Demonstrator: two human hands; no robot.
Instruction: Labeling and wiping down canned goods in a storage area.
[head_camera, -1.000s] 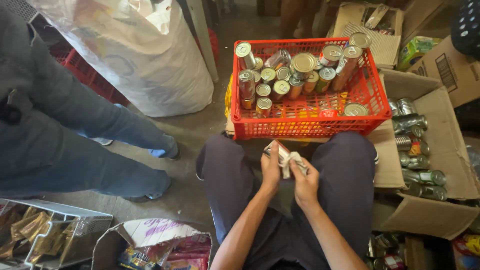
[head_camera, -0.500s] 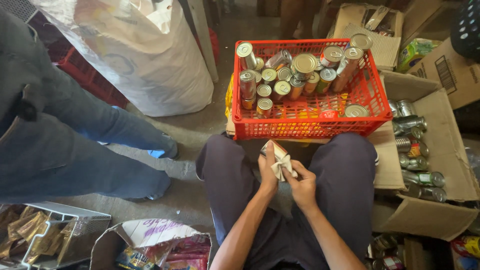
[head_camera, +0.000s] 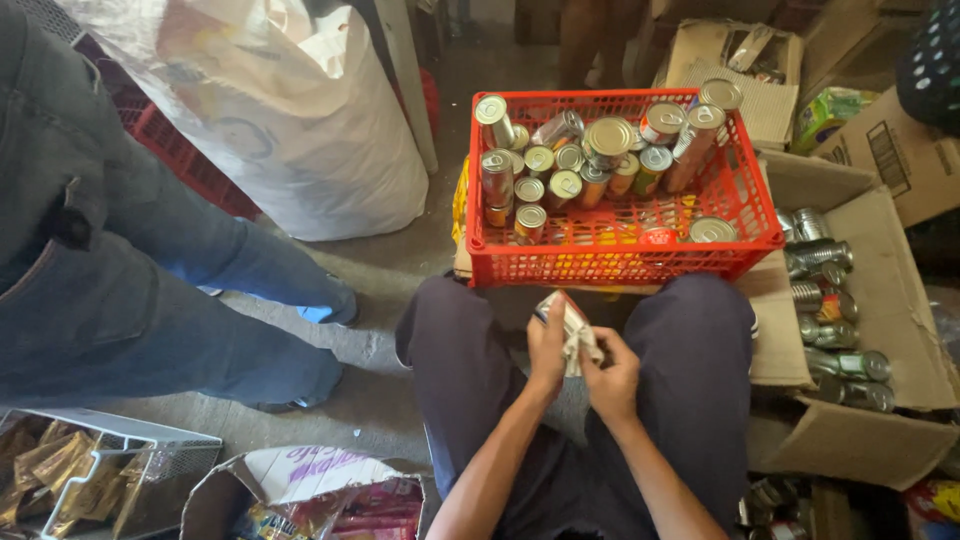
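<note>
— Two hands meet over the lap: the left hand (head_camera: 546, 345) grips a small tin can with a red rim (head_camera: 545, 306), and the right hand (head_camera: 612, 372) is closed on a crumpled white cloth (head_camera: 578, 330) pressed against it.

— Where is that from the red plastic crate (head_camera: 610, 262)?

— At six o'clock of it, just below its near wall, between the dark-trousered knees.

— How would you judge good wiping?

— Hold the can firmly, turn it in the fingers, and let the cloth pass round the wall and both ends, keeping a clean fold outward.

— What stays unclear?

— Most of the can hides behind fingers and cloth, so I cannot tell its label or its state. At three o'clock an open brown cardboard box (head_camera: 880, 300) holds silver cans (head_camera: 822, 258), partly cut off. At nine o'clock a person in blue jeans (head_camera: 150, 280) stands, seen only from the waist down.
</note>
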